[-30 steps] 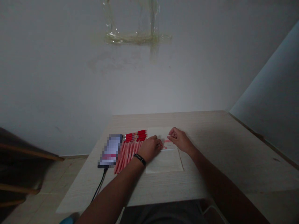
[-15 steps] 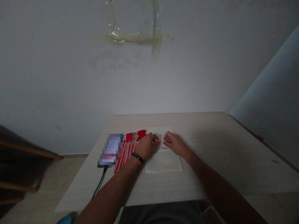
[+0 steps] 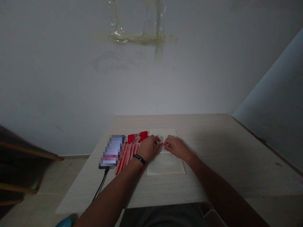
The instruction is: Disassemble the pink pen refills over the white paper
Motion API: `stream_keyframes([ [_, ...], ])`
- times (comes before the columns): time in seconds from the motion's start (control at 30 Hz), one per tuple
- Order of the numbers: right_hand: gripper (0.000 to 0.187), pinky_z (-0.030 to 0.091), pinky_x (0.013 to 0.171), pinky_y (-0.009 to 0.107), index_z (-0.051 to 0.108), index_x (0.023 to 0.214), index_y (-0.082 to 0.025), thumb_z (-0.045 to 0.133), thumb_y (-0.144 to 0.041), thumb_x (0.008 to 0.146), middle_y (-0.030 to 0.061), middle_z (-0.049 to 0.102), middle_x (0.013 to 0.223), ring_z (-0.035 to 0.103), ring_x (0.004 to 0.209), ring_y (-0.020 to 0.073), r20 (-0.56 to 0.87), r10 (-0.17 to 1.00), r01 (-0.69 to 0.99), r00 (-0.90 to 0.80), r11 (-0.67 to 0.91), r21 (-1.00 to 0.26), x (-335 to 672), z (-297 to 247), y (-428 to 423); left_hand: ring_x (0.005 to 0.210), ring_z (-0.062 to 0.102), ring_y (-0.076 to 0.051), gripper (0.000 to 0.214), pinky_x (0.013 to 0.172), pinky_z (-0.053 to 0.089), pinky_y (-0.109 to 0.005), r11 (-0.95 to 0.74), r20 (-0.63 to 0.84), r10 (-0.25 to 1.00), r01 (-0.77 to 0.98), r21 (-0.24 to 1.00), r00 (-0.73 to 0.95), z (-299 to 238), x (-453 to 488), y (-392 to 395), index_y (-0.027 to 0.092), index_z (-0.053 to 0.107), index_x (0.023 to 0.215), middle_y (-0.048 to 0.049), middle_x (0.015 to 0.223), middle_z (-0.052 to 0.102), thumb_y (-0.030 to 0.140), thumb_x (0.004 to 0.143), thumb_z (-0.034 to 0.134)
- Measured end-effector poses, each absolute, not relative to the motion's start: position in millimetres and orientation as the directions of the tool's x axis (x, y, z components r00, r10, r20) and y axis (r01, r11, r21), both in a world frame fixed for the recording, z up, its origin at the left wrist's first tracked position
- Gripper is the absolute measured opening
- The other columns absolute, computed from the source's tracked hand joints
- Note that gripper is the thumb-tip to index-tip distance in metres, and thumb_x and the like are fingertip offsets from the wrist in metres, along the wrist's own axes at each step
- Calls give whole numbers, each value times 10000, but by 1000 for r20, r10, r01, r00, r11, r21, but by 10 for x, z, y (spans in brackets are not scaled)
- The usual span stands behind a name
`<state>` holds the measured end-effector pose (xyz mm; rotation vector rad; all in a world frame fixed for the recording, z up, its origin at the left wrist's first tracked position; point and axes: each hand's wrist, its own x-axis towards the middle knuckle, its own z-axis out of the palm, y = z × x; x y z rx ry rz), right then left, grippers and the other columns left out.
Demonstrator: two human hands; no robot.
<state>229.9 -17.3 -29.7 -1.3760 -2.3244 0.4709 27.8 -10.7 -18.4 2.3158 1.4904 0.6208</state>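
Observation:
Over a pale, flat sheet or pouch [image 3: 165, 165], my left hand [image 3: 150, 147] has its thumb and fingers pinched together. Whatever lies in that pinch is too small to make out. My right hand [image 3: 177, 147] faces it, fingertips bent close to the left ones, also closed on something I cannot make out. Touching or slightly apart, the two sets of fingertips are hard to separate. Left of my left hand lies a row of red pens [image 3: 137, 137] with metallic tips. Below them are several long pink sticks [image 3: 125, 159], partly hidden by my left wrist.
A phone [image 3: 112, 151], blurred out, lies at the left of the wooden table [image 3: 213, 132] with a black cable [image 3: 101, 184] running off toward me. The wall [image 3: 189, 78] rises behind the table. Something blue [image 3: 65, 222] shows below the table's near-left edge.
My right hand has moved slightly left and its fingertips have come nearer the left ones. A small pink strip seen between the hands before is now largely covered. My left hand has barely moved.

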Motion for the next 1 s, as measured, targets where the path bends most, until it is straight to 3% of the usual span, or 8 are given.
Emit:
stream_keyframes([
  [0.63,109,419,674,242,676,799,-189,626,-195,896,-1,600,786,570,707,126,381,887,681,-262,450,-578,2704,-275,6,737,624,-165,201,653,444,-265,-404,206,914,744,533,349,-135,262,-93,178,713,978,-69,897,690,330,891,614],
  [1.0,82,442,665,260,670,859,-190,608,-226,898,18,612,821,574,701,141,508,846,699,-162,461,-547,3090,-247,146,796,637,-177,175,752,493,-307,-436,381,892,690,578,244,22,-34,106,190,681,1001,-52,906,678,278,893,575],
])
